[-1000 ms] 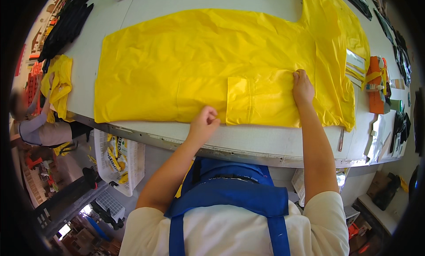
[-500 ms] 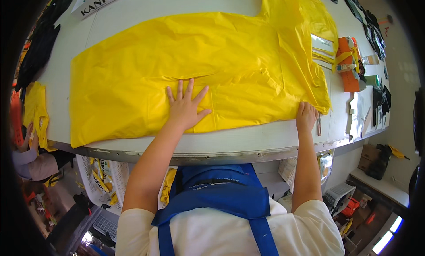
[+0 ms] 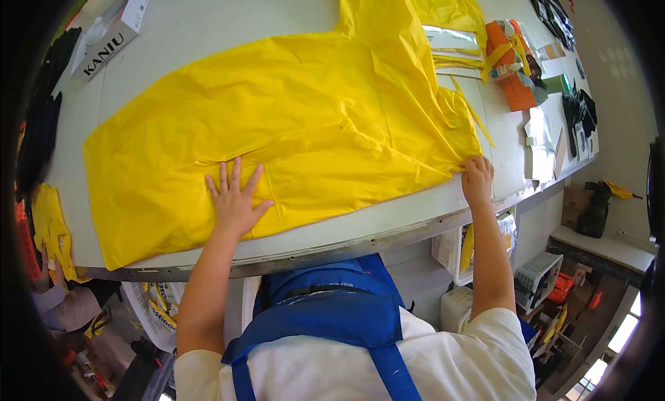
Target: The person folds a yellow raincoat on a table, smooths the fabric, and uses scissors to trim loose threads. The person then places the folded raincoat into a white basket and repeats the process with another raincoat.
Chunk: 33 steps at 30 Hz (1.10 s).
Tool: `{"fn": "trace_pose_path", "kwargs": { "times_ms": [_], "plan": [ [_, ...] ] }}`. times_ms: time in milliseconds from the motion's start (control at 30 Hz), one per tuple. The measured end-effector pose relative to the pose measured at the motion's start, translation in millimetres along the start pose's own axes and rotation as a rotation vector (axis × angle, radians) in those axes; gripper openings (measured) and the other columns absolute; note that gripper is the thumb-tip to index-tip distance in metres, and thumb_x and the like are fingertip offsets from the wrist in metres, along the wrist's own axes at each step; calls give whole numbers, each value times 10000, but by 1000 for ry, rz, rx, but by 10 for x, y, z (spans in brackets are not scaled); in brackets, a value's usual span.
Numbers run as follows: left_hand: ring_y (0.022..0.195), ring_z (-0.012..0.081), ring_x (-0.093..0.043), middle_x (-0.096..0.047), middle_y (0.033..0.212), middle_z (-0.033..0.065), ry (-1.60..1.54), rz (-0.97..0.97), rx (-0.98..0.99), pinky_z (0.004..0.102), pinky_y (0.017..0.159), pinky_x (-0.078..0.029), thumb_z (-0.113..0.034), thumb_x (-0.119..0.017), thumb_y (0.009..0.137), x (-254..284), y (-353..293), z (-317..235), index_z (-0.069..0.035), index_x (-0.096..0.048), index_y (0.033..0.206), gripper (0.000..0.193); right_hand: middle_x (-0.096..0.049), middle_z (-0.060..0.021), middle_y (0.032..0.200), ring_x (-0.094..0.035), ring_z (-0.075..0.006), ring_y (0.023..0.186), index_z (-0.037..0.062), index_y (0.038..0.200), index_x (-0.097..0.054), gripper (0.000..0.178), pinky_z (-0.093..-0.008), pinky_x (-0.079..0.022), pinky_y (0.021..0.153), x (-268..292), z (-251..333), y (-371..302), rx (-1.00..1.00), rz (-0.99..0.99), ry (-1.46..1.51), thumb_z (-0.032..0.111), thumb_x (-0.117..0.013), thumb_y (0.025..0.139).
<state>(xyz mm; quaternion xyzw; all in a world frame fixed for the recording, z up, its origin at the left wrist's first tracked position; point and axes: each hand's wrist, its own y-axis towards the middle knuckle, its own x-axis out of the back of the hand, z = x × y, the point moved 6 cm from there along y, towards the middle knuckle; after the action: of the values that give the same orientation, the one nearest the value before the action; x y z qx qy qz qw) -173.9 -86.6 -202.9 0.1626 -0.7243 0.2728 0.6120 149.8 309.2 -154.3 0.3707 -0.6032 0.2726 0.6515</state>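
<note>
A large yellow raincoat-like garment (image 3: 291,103) of smooth, slightly shiny material lies spread out, creased across its middle. My left hand (image 3: 234,208) rests flat on its near part with fingers spread, beside a straight seam. At the garment's near right corner, my right hand (image 3: 477,179) has its fingers closed on the edge, and folds run from there toward the middle. A narrow yellow strip (image 3: 474,113) sticks out past the garment's right side, just beyond my right hand.
The white table (image 3: 201,30) has a curved metal-trimmed front edge. An orange box (image 3: 509,72) holding small supplies stands at the right, near a green roll (image 3: 556,83). A white carton (image 3: 114,33) is at the far left. White baskets (image 3: 454,252) sit below. Another person's arm (image 3: 50,297) shows at left.
The view has turned, so the table's things sit lower at left and higher at right. My right hand has pulled the garment's corner taut toward me; my left hand stays flat on it.
</note>
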Motion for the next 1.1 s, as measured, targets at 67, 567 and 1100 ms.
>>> {"fn": "trace_pose_path", "kwargs": {
  "times_ms": [67,567,1100],
  "plan": [
    [1386,391,-107,-177,1509,128,17,-15,-15,635,1062,0,-559,-590,770,-20,-16,11,-316,-356,1401,715,-613,-40,940,-535,-263,970,99,776,-626,154,-403,-389,865,-1,-152,174,63,4,15,20,-550,667],
    [1372,413,-132,-195,1499,140,34,8,-25,641,1058,-21,-597,-551,775,-71,-117,-31,-302,-371,1394,709,-626,-53,828,-554,-245,904,110,793,-646,176,-409,-399,845,-158,317,-2,188,463,156,45,-527,682],
    [1166,320,-468,-524,1228,133,-593,-338,-336,425,980,-380,-215,-564,856,491,2110,-941,-60,-490,1239,420,-507,-186,1269,-499,-263,1141,-10,1280,-461,605,-340,-389,962,-527,746,4101,-288,120,859,358,-635,832]
  ]
}}
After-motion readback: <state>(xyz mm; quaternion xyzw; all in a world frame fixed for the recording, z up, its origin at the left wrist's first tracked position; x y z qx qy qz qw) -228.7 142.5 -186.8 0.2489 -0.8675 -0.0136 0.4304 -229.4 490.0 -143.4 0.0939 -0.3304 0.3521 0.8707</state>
